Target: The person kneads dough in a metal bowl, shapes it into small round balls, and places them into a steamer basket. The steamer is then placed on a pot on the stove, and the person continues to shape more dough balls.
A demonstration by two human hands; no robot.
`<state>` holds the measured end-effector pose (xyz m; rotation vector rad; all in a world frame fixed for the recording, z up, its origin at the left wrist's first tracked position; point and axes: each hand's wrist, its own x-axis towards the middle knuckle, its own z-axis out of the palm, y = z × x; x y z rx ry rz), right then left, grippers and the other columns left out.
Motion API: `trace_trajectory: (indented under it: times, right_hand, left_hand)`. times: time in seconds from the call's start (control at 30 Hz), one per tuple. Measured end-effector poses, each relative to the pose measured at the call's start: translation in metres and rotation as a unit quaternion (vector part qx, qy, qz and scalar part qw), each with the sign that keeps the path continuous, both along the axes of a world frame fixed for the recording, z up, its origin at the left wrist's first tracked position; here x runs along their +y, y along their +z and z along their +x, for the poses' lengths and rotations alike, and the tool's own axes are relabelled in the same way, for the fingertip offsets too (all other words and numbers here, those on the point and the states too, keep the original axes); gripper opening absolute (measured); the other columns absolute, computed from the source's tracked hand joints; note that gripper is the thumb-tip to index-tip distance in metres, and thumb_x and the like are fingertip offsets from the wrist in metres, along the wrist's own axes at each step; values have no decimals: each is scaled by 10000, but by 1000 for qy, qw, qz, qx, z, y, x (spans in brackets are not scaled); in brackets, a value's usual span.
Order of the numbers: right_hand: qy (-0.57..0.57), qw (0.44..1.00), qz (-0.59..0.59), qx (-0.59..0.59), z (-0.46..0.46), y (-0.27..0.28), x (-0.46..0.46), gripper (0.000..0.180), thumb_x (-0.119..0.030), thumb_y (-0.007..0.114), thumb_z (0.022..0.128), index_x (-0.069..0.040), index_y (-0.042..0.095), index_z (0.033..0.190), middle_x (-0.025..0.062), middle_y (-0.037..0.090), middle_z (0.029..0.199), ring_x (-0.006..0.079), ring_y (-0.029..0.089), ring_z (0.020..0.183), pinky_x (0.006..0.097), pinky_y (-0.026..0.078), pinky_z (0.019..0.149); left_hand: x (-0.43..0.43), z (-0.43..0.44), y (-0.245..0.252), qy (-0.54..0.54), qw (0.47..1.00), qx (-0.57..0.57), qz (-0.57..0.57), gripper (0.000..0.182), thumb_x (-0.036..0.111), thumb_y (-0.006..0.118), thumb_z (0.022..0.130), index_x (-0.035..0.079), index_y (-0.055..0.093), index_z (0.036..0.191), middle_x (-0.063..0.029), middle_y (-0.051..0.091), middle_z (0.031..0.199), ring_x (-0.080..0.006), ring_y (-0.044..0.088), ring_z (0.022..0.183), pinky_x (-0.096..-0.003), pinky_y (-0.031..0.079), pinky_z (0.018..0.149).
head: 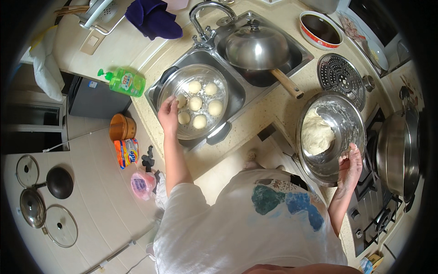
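My left hand (168, 112) is over the left edge of a round steamer tray (214, 73), its fingertips at a smooth dough ball (181, 101). Whether they grip that ball or only touch it is unclear. Several more dough balls, one in the middle (195, 103), sit spaced apart on the tray, which rests over the left sink basin (236, 94). At the right, my right hand (350, 164) is above the near rim of a steel mixing bowl (342, 99). Whitish residue coats its curled fingers. A rough lump of dough (317, 133) lies in the bowl.
A domed lid (258, 48) covers a wooden-handled pan (287, 84) in the right basin, beside the faucet (205, 34). Behind the mixing bowl lie a perforated steamer plate (338, 75) and a bowl of dark liquid (321, 29). A large pot (393, 154) stands on the gas stove (362, 215).
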<state>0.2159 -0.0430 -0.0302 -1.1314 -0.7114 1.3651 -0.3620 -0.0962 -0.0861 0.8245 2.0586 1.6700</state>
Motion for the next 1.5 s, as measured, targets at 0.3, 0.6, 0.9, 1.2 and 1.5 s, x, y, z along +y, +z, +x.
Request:
trace_trajectory:
  times: [0.3,0.6,0.9,1.2,1.5]
  right_hand:
    - [68,994,35,-78,-6,12,12,314,-86,631,923,12,583,1217,6,613,850,82,591,743,200,518,677]
    - [153,988,36,-4,5,-1,25,94,-118,599,950,-41,587,1003,-14,534,745,55,472,612,193,385,550]
    - [268,955,94,87,-46,73,-7,104,-108,565,953,-16,562,1000,10,487,664,54,367,515,210,310,455]
    - [424,895,-125,-59,-212,-23,-19,198,-213,558,974,-26,610,937,-38,477,638,34,384,506,203,305,464]
    - [459,838,-210,-206,-318,-66,-32,329,-331,632,933,-126,496,715,-71,432,589,17,361,464,204,276,415]
  left_hand:
    - [-97,30,8,117,992,-6,45,196,99,597,942,4,641,1106,-53,690,995,-116,652,886,-219,477,700]
    - [-145,73,16,137,990,-33,14,185,152,641,927,31,655,1067,-37,688,962,-105,646,873,-223,476,712]
    - [-166,42,40,115,992,-2,-50,229,154,633,929,23,640,1116,-38,685,983,-101,641,890,-222,475,737]
    - [-37,-95,13,-2,993,112,-29,233,166,636,907,12,669,1079,-88,707,948,-162,673,852,-282,513,774]
    - [67,-163,-11,-80,936,329,-94,302,171,684,836,15,660,1094,-191,661,1027,-319,645,957,-369,505,846]
